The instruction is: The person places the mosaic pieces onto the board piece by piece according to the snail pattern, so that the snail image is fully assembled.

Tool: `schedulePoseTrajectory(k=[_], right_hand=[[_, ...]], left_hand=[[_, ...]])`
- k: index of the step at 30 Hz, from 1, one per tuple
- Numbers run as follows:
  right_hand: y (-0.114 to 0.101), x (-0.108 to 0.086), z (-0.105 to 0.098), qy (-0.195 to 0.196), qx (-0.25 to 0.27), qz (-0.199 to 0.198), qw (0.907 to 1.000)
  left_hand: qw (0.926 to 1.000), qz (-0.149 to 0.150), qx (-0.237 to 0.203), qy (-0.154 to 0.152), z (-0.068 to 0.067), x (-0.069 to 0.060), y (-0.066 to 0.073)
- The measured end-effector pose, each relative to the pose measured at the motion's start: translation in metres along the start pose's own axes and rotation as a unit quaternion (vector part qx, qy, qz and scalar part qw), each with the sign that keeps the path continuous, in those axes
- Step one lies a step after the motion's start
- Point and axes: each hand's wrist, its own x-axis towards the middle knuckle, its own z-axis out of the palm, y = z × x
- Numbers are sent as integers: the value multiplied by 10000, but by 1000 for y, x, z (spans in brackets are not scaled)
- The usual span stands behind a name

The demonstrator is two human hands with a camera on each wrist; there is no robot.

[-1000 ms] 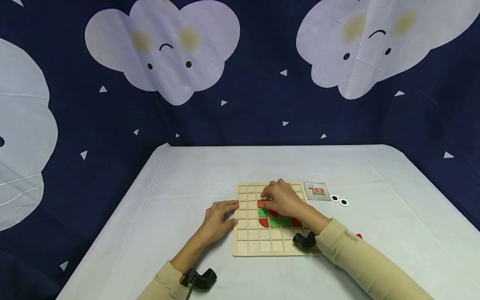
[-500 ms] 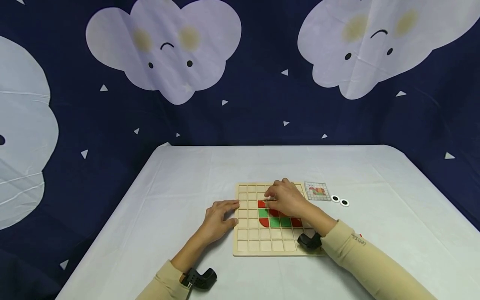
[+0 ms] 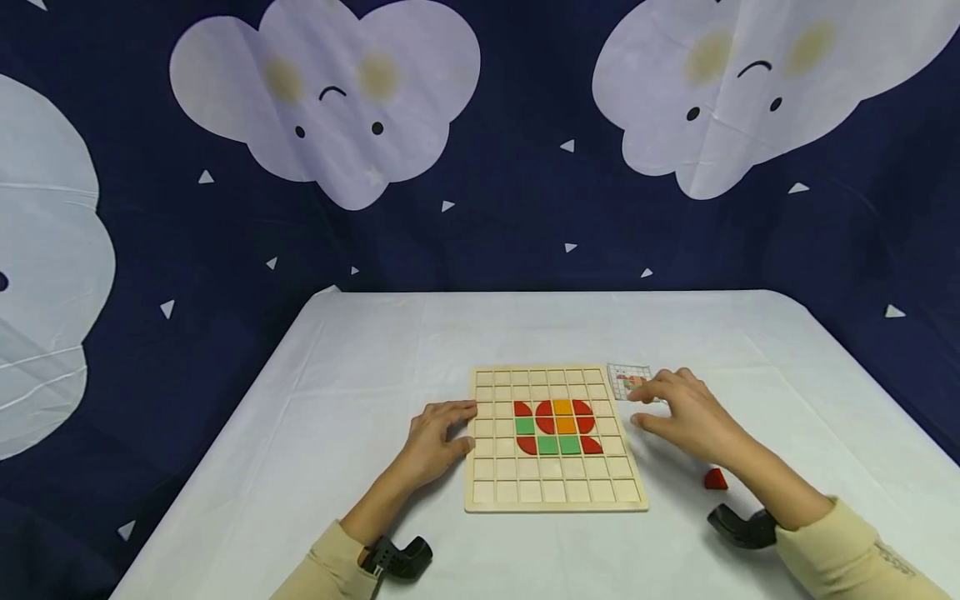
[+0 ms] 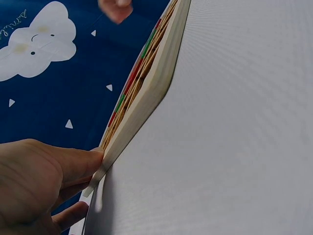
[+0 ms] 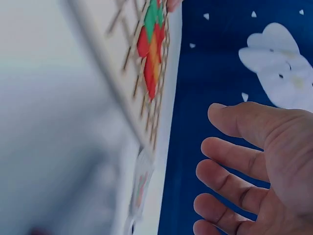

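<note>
A wooden grid board [image 3: 555, 493] lies on the table, with red, green and orange tiles set in its middle cells. At its left edge my left hand [image 3: 437, 442] rests, fingers straight; the left wrist view shows the thumb [image 4: 80, 164] against the board's side. My right hand [image 3: 686, 417] hovers to the right of the board, with nothing in it. Its fingers are apart and slightly bent in the right wrist view. Partly behind those fingertips lies a small pattern card [image 3: 626, 379]. A loose red piece [image 3: 716, 479] sits below the right hand.
A white cloth [image 3: 390, 342] covers the table. Behind it hangs a dark blue backdrop [image 3: 510, 242] with clouds and small triangles. Each wrist carries a black camera mount, one by the left sleeve [image 3: 401, 558] and one by the right [image 3: 742, 527].
My right hand has left the tiles and moved right, off the board, uncovering red and orange tiles. It now blocks the two black-and-white eye discs. My left hand has stayed put.
</note>
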Motion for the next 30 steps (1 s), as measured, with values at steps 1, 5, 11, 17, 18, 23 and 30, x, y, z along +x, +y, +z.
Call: schedulePoseTrajectory(k=[1, 5, 11, 17, 18, 23, 30], right_hand=[[4, -6, -2, 13, -27, 65, 10000], [20, -29, -6, 0, -174, 327, 9993], [39, -57, -6, -21, -186, 662, 9976], [54, -74, -2, 292, -353, 423, 9981], [55, -76, -1, 320, -354, 371, 9982], [63, -86, 4, 429, -403, 202, 9981], [73, -93, 6, 492, -320, 114, 9982]], left_hand=[[10000, 0, -3, -3, 0, 0, 0], [10000, -2, 1, -40, 0, 0, -1], [10000, -23, 19, -43, 1, 0, -1], [10000, -83, 19, -49, 1, 0, -1], [10000, -81, 22, -52, 1, 0, -1], [10000, -70, 2, -44, 0, 0, 0], [10000, -44, 11, -17, 0, -1, 0]])
